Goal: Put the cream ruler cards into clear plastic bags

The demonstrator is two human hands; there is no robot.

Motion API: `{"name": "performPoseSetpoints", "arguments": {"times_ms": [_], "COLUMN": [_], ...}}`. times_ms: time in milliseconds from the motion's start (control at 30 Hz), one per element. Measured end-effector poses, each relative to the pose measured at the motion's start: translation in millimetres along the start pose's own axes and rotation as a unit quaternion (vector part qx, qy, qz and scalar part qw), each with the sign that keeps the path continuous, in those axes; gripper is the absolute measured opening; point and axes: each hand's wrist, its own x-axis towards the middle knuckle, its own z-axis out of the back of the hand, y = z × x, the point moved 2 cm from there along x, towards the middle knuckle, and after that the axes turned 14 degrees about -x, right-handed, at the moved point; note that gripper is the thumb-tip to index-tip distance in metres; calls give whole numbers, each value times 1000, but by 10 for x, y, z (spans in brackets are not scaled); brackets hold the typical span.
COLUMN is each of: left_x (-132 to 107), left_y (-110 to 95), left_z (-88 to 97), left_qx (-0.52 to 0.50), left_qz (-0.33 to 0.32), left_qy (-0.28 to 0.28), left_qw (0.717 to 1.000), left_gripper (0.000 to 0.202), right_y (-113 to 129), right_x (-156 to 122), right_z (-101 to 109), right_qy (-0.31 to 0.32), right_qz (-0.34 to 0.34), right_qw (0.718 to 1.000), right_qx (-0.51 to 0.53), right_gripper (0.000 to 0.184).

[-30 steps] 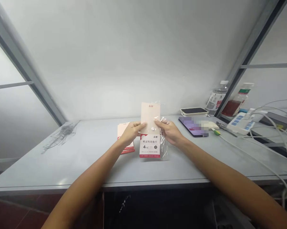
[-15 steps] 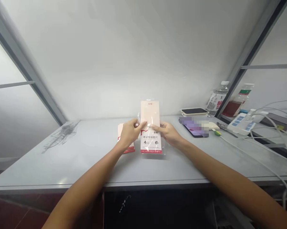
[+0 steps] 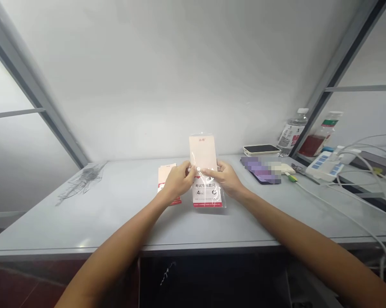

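Observation:
A peach card packet of an exam ruler set (image 3: pixel 203 149) in a clear plastic sleeve lies on the grey table (image 3: pixel 116 226), its lower label printed in black and red. My left hand (image 3: pixel 177 182) and my right hand (image 3: pixel 223 179) pinch the sleeve from either side, fingertips meeting at a small white button (image 3: pixel 198 169). A thin white string (image 3: pixel 216 201) loops down the packet's front. Partly hidden behind my left hand, a second similar packet (image 3: pixel 164 179) lies flat on the table.
A crumpled clear plastic wrapper (image 3: pixel 84 182) lies at the table's left. To the right are a dark phone with a blurred screen (image 3: pixel 260 170), a flat black-topped device (image 3: pixel 261 149), several bottles, a power strip (image 3: pixel 324 167), and white cables (image 3: pixel 366 192) trailing over the edge.
My hands have closed in on the white button, and the fingertips now meet there. The packet has shifted slightly right, and the white string now lies loose on its front.

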Motion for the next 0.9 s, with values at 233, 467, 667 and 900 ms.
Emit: {"name": "performPoseSetpoints", "arguments": {"times_ms": [233,467,667,900], "left_x": [6,-45,-63,-30], "left_y": [12,-34,-4,97], "left_z": [7,-48,-79,-140], "left_qx": [-15,42,-71,-287], "left_qz": [21,-25,2,119], "left_qy": [-14,46,67,41], "left_qw": [1000,998,995,950], "left_gripper": [28,27,34,39], "right_y": [-4,-39,-41,37], "right_x": [-4,21,20,-26], "right_z": [-10,-5,20,6], "right_qy": [44,17,14,73], "right_qz": [-37,-31,-17,14], "right_qw": [998,999,1000,997], "right_qx": [26,-32,-20,9], "right_gripper": [38,38,34,36]}}
